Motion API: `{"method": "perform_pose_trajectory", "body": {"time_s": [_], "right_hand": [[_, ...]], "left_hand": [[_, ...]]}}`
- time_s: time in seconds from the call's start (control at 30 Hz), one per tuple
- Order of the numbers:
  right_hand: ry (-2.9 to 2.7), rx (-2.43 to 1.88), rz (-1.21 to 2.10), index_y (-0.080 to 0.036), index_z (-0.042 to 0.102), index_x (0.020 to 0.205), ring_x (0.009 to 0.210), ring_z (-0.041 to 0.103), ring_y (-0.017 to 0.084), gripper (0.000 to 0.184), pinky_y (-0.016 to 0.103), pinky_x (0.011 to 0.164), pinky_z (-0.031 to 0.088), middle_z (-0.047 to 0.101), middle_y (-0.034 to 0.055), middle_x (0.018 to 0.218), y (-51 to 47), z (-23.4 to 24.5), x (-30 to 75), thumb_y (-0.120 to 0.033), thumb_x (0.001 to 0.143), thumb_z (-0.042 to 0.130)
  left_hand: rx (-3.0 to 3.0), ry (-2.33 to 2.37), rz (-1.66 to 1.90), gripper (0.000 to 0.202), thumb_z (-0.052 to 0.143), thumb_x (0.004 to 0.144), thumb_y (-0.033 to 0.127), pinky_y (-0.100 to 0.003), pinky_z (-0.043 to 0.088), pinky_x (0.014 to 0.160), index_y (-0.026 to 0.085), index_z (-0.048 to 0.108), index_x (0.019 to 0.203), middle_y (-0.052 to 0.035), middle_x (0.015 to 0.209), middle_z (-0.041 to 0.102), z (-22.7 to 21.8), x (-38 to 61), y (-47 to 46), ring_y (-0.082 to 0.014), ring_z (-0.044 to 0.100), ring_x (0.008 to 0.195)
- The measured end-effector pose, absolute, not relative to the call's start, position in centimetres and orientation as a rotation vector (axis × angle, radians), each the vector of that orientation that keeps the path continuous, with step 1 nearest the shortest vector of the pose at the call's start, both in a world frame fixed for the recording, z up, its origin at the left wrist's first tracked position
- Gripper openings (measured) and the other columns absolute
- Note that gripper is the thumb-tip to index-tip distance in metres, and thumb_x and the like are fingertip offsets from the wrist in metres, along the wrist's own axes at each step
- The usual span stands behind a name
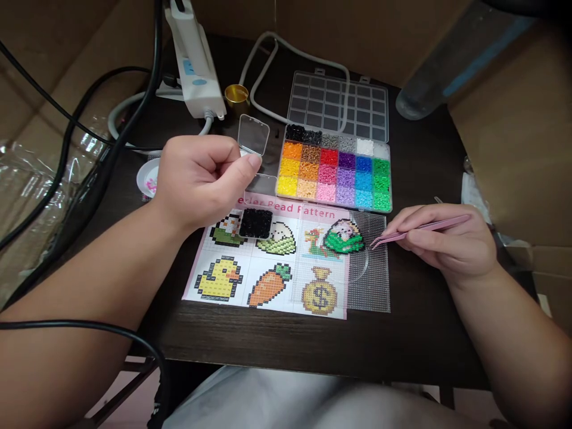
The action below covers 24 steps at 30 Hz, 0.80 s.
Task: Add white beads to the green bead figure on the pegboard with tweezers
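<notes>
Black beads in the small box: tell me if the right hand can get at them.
Probably yes. The beads lie uncovered, the left hand is beside, not over, them, and only the flat pattern sheet lies toward the right hand.

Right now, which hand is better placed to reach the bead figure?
Likely the right hand: its pink tweezers point at the bead figure; the left hand holds a clear box farther off.

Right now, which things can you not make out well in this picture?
Head view:
Title of the pattern sheet: partly covered by the left hand and its small clear box.
Tips of the tweezers in the right hand: too small to show any bead.
Top right, grey tube: blurred, cut by the edge.
Top-left design: partly under the black bead box.
</notes>
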State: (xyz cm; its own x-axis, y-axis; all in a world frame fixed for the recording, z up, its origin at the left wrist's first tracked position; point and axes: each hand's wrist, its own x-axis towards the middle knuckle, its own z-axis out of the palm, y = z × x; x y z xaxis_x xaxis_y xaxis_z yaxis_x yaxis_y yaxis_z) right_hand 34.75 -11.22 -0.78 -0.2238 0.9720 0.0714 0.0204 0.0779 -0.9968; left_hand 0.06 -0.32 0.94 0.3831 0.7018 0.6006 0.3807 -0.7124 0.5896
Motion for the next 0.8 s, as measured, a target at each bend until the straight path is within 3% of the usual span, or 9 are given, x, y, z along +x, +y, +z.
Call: {"method": "perform_pose_trajectory", "body": {"time_s": [0.2, 0.47, 0.8], "right_hand": [[-1.433, -1.081, 1.292, -0.026, 0.084, 0.088, 0.071, 0.072, 0.023, 0.006, 0.034, 0.055, 0.057, 0.079, 0.0095, 0.085, -11.22, -0.76, 34.74, -0.027, 0.082, 0.082], [-1.448, -1.133, 1.254, -0.027, 0.084, 0.088, 0.068, 0.07, 0.021, 0.007, 0.031, 0.048, 0.051, 0.079, 0.0095, 0.087, -11.3, -0.76, 34.76, -0.027, 0.082, 0.082], [-1.44, -1.146, 1.24, -0.025, 0.083, 0.086, 0.068, 0.07, 0.021, 0.006, 0.031, 0.051, 0.055, 0.079, 0.0102, 0.086, -11.19, -0.84, 34.75, -0.026, 0.08, 0.083]], "left_hand": [[2.348, 0.935, 1.212, 0.055, 0.06, 0.091, 0.016, -0.013, 0.01, 0.04, 0.014, 0.024, 0.048, 0.0062, 0.049, 0.017, 1.29, 0.14, -0.51, 0.0018, 0.016, 0.046], [2.318, 0.961, 1.204, 0.058, 0.065, 0.086, 0.014, -0.02, 0.009, 0.036, 0.015, 0.023, 0.046, 0.0061, 0.046, 0.017, 1.41, 0.11, -0.37, 0.0, 0.016, 0.042], [2.334, 0.953, 1.177, 0.057, 0.062, 0.09, 0.017, -0.019, 0.01, 0.034, 0.015, 0.029, 0.043, 0.0058, 0.043, 0.018, 1.64, 0.16, -0.49, -0.0001, 0.018, 0.039]]}}
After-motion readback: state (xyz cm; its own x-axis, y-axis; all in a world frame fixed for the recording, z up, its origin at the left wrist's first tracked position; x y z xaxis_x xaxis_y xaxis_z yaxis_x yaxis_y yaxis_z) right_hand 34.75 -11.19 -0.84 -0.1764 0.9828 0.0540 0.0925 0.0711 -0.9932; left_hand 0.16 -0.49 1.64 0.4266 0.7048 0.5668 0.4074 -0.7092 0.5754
